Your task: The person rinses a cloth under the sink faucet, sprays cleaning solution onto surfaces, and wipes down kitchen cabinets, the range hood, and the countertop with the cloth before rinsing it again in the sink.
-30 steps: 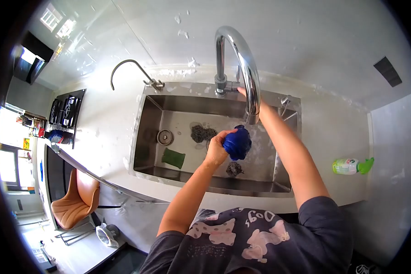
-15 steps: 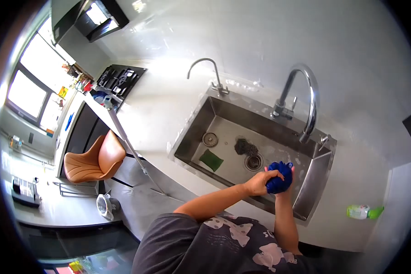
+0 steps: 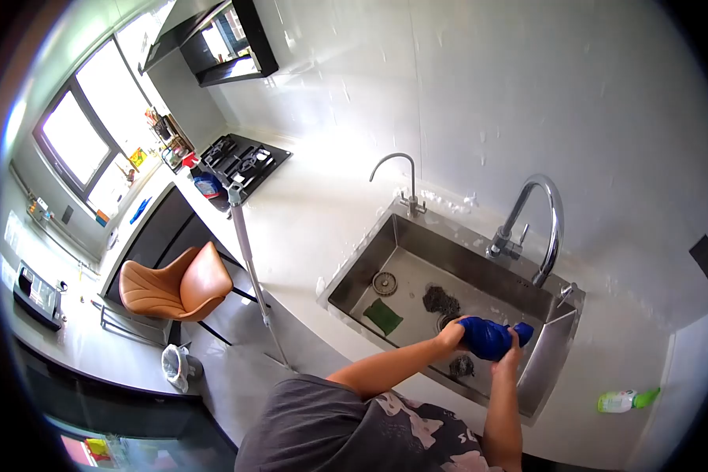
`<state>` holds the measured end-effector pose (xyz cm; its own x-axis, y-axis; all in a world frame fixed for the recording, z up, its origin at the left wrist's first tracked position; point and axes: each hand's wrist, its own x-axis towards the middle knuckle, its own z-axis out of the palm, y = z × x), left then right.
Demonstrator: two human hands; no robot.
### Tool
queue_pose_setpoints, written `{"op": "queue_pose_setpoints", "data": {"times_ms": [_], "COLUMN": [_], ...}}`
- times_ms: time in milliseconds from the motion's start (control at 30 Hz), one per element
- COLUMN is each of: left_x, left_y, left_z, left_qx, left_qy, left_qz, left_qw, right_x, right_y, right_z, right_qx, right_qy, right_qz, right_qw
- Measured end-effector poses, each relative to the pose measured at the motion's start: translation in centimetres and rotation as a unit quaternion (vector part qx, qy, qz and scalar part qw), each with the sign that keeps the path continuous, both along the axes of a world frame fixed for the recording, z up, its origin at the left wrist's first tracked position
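A wet-looking blue cloth (image 3: 486,338) is bunched and stretched between my two hands above the sink (image 3: 527,299). My left hand (image 3: 451,336) is closed on its left end. Under its right part, my right hand (image 3: 509,358) grips it with fingers wrapped round. On the sink floor below lie a green scouring pad (image 3: 383,315) and a dark steel-wool scrubber (image 3: 440,300). Another dark, tangled clump (image 3: 462,366) shows below the cloth. A round metal drain strainer (image 3: 385,283) sits near the left wall. The cloth and my left hand partly cover the drain.
A tall curved faucet (image 3: 557,224) and a thin tap (image 3: 411,177) rise behind the sink. White foam (image 3: 448,200) lies along the back rim. A green-and-white bottle (image 3: 625,401) rests on the right counter. Leftward are a pole (image 3: 248,256), a brown chair (image 3: 177,283) and a stove (image 3: 244,164).
The blue cloth has gone from a compact ball to a longer twisted bundle, with my hands farther apart. My view has tilted, so the scene sits lower. The second dark clump has come into sight.
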<state>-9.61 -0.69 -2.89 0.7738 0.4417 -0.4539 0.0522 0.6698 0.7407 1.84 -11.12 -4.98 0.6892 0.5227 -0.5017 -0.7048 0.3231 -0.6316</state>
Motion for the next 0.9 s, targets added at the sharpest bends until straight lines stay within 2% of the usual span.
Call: {"op": "queue_pose_setpoints", "data": {"times_ms": [33,67,100,133,167,200,233,300,333,367,433,567,600,633,667,700,733,767,800,833,867,900], "left_x": [0.4,0.8,1.2,1.6,1.9,2.4,2.5,3.6,4.0,4.3,4.8,5.3,5.3,5.4,6.7,6.8,6.4,5.8,5.3,4.8,4.5,4.3], "left_y": [0.4,0.9,1.2,1.5,1.8,2.0,1.8,2.1,2.2,2.3,2.3,2.4,2.5,2.8,3.7,4.4,5.1,5.5,5.6,5.9,6.5,6.9], "left_z": [0.4,0.1,-0.1,-0.4,0.0,1.5,3.0,3.2,3.5,4.3,6.3,7.4,6.9,6.1,1.0,0.4,0.4,0.5,0.5,0.7,2.1,3.9], "left_qx": [-0.08,-0.074,-0.07,-0.08,-0.09,-0.081,-0.071,0.005,0.007,0.029,0.068,0.16,0.146,0.13,0.135,0.137,0.215,0.288,0.268,0.247,0.275,0.301], "left_qy": [0.059,0.072,0.071,0.085,0.099,0.136,0.127,0.169,0.169,0.183,0.209,0.231,0.227,0.221,0.237,0.234,0.204,0.171,0.138,0.106,0.089,0.07], "left_qz": [0.011,-0.034,-0.036,-0.065,-0.096,-0.117,-0.133,-0.17,-0.175,-0.209,-0.274,-0.37,-0.347,-0.325,-0.301,-0.306,-0.356,-0.404,-0.396,-0.391,-0.428,-0.463], "left_qw": [0.995,0.994,0.994,0.991,0.986,0.981,0.981,0.971,0.97,0.96,0.936,0.885,0.898,0.91,0.914,0.913,0.886,0.851,0.867,0.88,0.856,0.831], "right_x": [-0.4,-0.6,-0.4,0.0,0.2,0.4,0.9,1.1,1.4,1.6,1.8,2.9,3.1,3.1,3.1,2.7,2.0,1.5,2.6,2.7,2.6,2.3], "right_y": [0.2,0.3,0.1,-0.3,-0.6,-0.5,-0.2,-0.2,-0.5,-0.3,-0.5,-1.0,-1.2,-1.6,-1.7,-1.8,-1.8,-2.2,-2.7,-2.7,-2.6,-2.7], "right_z": [0.2,1.1,1.8,2.6,3.2,3.8,4.2,6.2,8.3,9.4,10.7,10.8,10.2,9.0,7.8,7.2,6.6,5.3,0.7,-0.6,-1.4,-1.6], "right_qx": [-0.08,-0.158,-0.154,-0.185,-0.211,-0.177,-0.176,-0.07,-0.085,-0.087,-0.068,-0.075,-0.078,-0.061,-0.044,-0.049,-0.064,-0.074,-0.129,-0.136,-0.021,0.098], "right_qy": [-0.12,-0.237,-0.238,-0.417,-0.577,-0.638,-0.639,-0.737,-0.721,-0.721,-0.81,-0.803,-0.802,-0.775,-0.739,-0.74,-0.522,-0.257,-0.113,-0.108,0.033,0.171], "right_qz": [-0.022,-0.045,-0.048,0.027,0.099,0.098,0.089,0.15,0.233,0.229,0.285,0.349,0.347,0.282,0.211,0.207,0.186,0.146,0.13,0.118,0.108,0.092], "right_qw": [0.989,0.958,0.958,0.889,0.783,0.743,0.743,0.655,0.646,0.648,0.508,0.477,0.479,0.563,0.638,0.638,0.83,0.952,0.977,0.978,0.993,0.976]}}
